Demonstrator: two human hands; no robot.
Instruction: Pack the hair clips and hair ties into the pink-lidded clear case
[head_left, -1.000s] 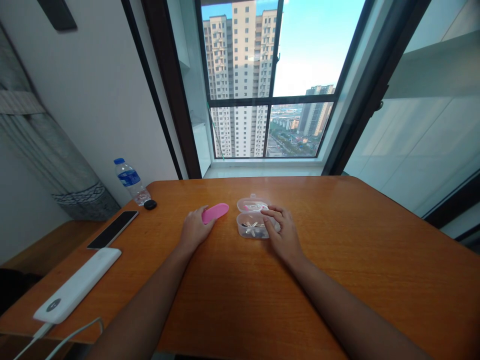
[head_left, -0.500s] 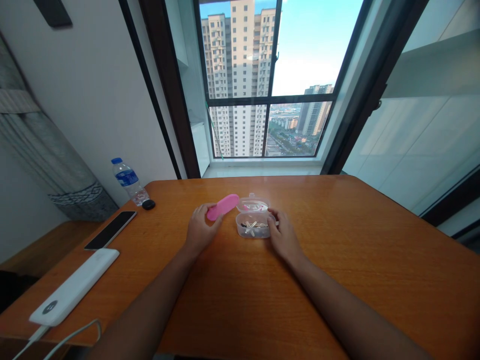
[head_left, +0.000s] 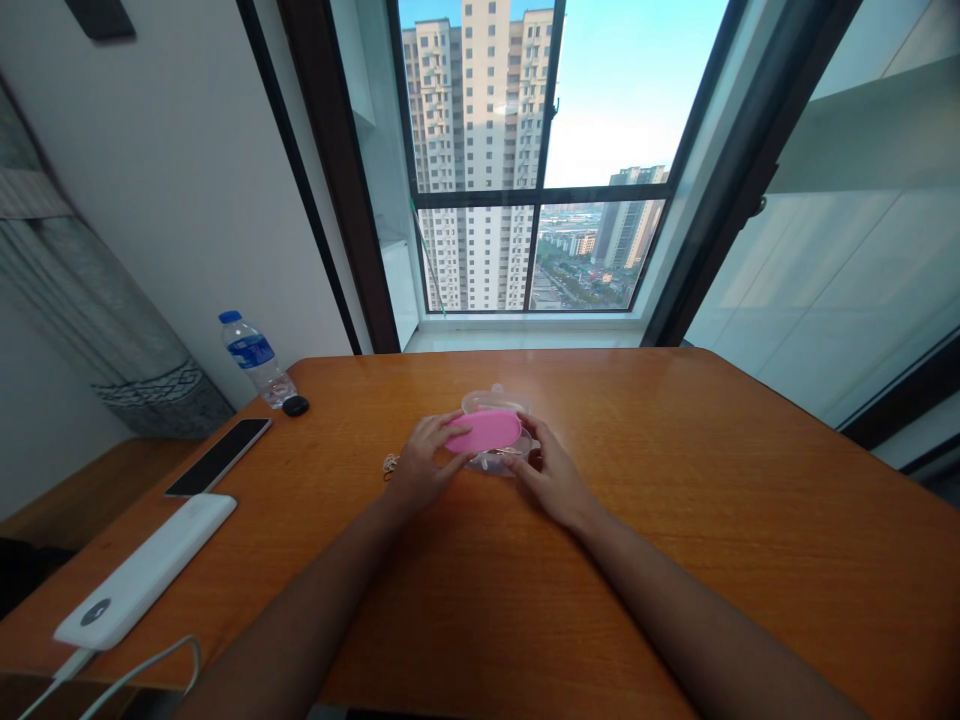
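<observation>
My left hand grips a flat pink oval piece, perhaps a tray or insert, by its left end. The piece is tilted over a small clear plastic box whose lid is flipped back. Under the pink piece, a few small pale and metallic items partly show in the box. My right hand holds the box at its right side, fingers curled round it, the fingertips near the pink piece's right end. Just left of my left hand, a small beige and dark cluster lies on the table.
The wooden table reaches to the window. Along its left side are a water bottle, a round black cap-like object, a phone and a white power bank with a white cable.
My left hand has carried the pink piece rightward over the open box. The box and my right hand have shifted slightly left. The small cluster on the table has come into view.
</observation>
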